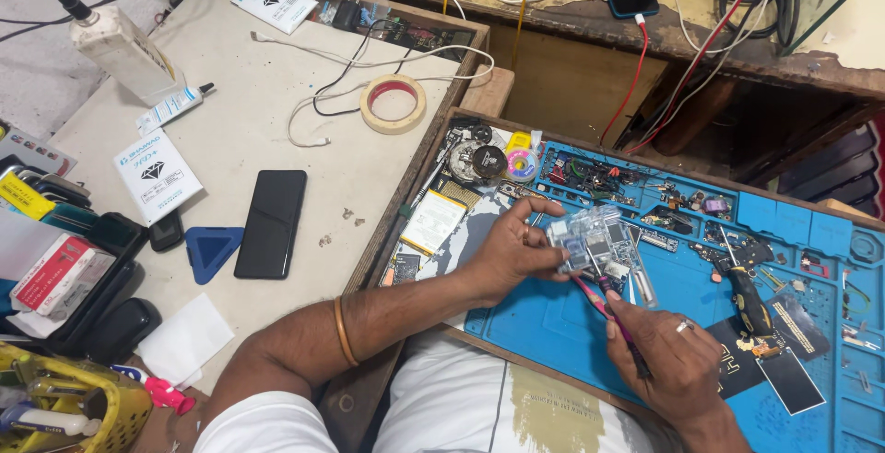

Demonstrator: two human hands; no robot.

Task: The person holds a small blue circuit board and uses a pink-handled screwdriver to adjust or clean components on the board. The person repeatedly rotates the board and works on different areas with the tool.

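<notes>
A person seated at a cluttered repair bench works over a blue silicone repair mat (553, 324), seen from a head-worn camera. The left hand (516, 248) grasps a small clear-framed phone assembly (599, 248) at its left end, thumb and fingers closed around it, holding it tilted just above the mat near its middle. The right hand (678, 365), a ring on one finger, is clenched around a thin pink-handled tool (613, 315) whose tip meets the underside of the assembly. A bangle (344, 331) circles the left forearm. Just right of the hands a black-and-yellow screwdriver (749, 298) lies on the mat, near a dark rectangular phone panel (784, 370). Small loose parts fill the mat's upper compartments. On the pale tabletop (240, 94) to the left lie a black smartphone (271, 223) face down, a blue triangular pry pick (212, 250) just beside it, a roll of tape (394, 104), a white cable (369, 66) and a white squeeze bottle (115, 43) with a dark nozzle. A yellow basket (83, 407) sits at the lower left corner.
</notes>
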